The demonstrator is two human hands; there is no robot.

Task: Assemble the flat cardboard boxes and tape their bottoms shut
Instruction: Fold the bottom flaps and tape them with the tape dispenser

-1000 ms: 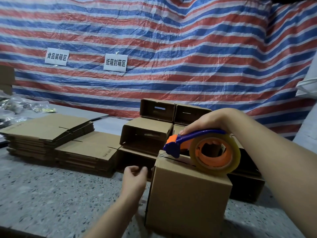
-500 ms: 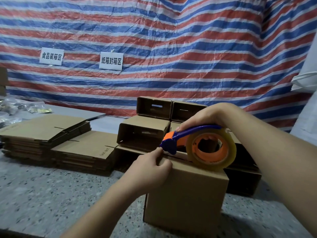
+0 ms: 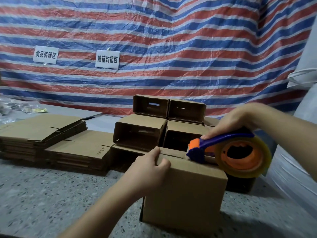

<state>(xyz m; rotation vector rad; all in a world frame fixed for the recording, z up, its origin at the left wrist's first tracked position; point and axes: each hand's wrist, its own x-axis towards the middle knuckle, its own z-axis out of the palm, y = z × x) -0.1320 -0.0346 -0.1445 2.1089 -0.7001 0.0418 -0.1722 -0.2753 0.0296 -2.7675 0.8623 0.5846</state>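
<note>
Against a striped tarp (image 3: 171, 40), an assembled box (image 3: 185, 191) stood on the speckled table (image 3: 42, 200). The left hand (image 3: 145, 170) gripped its top corner at 9 o'clock; the right hand (image 3: 238, 119) held a tape dispenser (image 3: 231, 153) on top at 2 o'clock. Flat boxes (image 3: 51, 140) lay stacked at 10 o'clock.

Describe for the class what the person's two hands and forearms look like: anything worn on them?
Both the left hand and the right hand are bare: no gloves, rings, watch or bracelets show. Both forearms are bare too, with no sleeve in view up to the picture's edge.
</note>
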